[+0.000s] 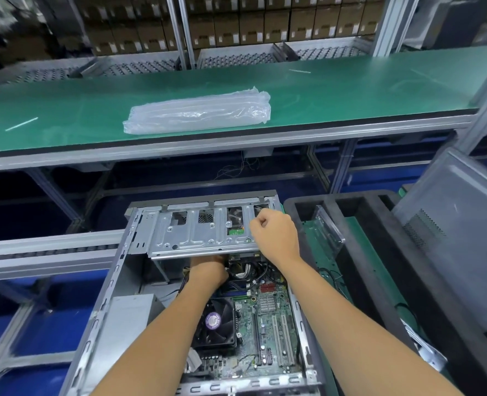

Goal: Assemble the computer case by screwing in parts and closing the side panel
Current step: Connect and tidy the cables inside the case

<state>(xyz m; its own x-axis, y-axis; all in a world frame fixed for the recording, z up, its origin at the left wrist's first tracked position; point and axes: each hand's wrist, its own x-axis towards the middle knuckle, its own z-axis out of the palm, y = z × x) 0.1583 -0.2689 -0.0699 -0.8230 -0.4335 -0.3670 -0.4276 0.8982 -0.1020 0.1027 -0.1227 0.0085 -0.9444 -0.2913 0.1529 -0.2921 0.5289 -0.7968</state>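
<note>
An open computer case (109, 298) lies flat in front of me, its motherboard (268, 332) and black CPU fan (215, 324) exposed. A silver drive cage (196, 235) spans the far end of the case. My right hand (275, 234) rests on the cage's right end, its fingers curled into a fist; whether it holds anything is hidden. My left hand (208, 268) reaches under the cage's near edge among the cables, with its fingers hidden. The grey side panel (451, 224) leans upright at the right.
A black foam tray (359, 252) beside the case holds a green board and a clear plastic part (329, 224). A green bench (65, 110) beyond carries a clear plastic bag (199, 112). Roller rails run at the left, with blue bins below.
</note>
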